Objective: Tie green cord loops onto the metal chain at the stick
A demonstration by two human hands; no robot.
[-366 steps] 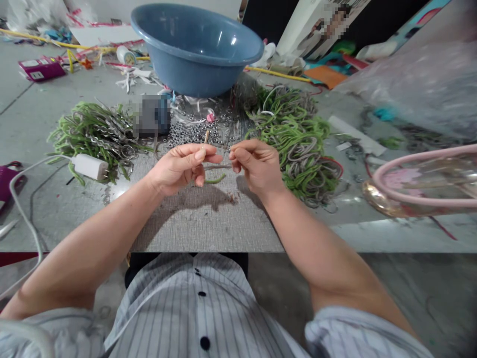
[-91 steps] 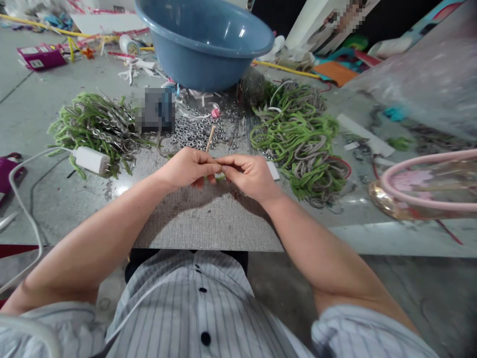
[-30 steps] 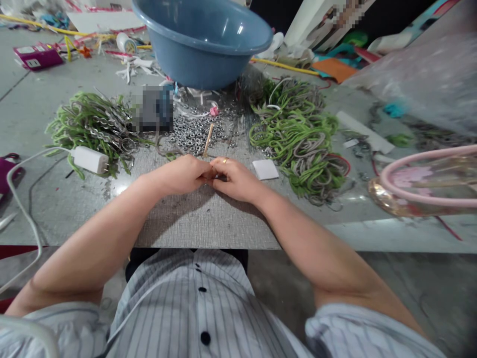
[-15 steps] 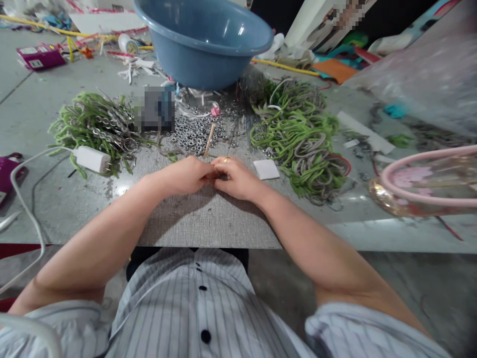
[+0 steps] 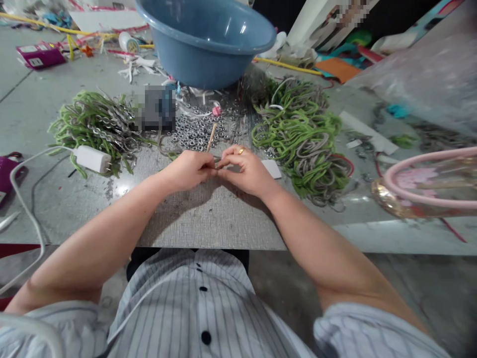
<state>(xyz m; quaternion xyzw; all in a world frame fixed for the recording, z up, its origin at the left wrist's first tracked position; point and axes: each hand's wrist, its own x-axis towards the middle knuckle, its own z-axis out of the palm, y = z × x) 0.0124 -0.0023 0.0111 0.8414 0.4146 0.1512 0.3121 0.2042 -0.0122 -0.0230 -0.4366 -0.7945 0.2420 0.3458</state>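
My left hand (image 5: 190, 169) and my right hand (image 5: 244, 171) meet fingertip to fingertip above a grey mat (image 5: 208, 219). The left hand is closed round a thin wooden stick (image 5: 211, 136) that points up and away. The right hand, with a gold ring, pinches a small piece at the stick's base; most of that piece is hidden by the fingers. Just behind the hands lies a heap of small metal rings (image 5: 196, 132).
A pile of green and grey cords (image 5: 301, 134) lies to the right, a pile of cords with chains (image 5: 95, 124) to the left. A blue basin (image 5: 206, 40) stands behind. A white charger (image 5: 88, 159) with its cable sits left, a pink-rimmed container (image 5: 428, 184) right.
Both hands have lifted slightly off the mat and shifted a little to the right. The right hand's fingers have turned so the pinch shows. The stick stays in the left hand.
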